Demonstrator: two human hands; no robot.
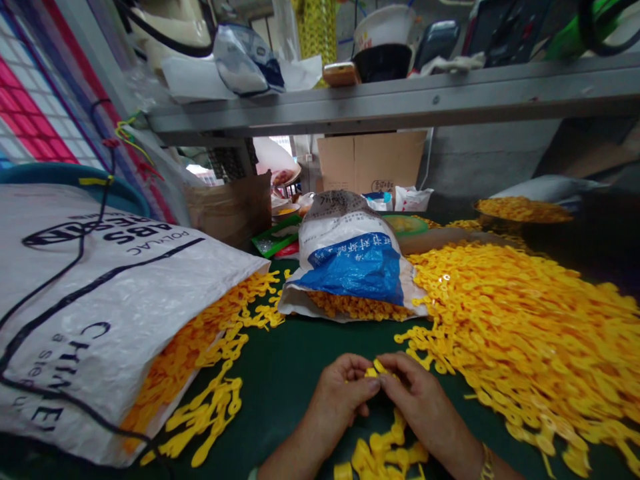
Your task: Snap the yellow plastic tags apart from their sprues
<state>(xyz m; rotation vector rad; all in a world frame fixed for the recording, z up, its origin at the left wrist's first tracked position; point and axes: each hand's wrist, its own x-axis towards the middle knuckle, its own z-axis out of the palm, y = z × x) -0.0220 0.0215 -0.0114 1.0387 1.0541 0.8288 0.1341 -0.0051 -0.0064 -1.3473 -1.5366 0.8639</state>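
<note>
My left hand and my right hand meet at the bottom centre over the dark green table. Both pinch a small yellow plastic part between thumbs and fingertips. Just below my wrists lies a small heap of yellow parts. A big pile of loose yellow plastic parts spreads to the right of my hands.
A large white woven sack lies at the left, spilling orange-yellow parts. A white and blue sack lies behind my hands with parts at its mouth. A metal shelf with clutter runs overhead. Cardboard boxes stand at the back.
</note>
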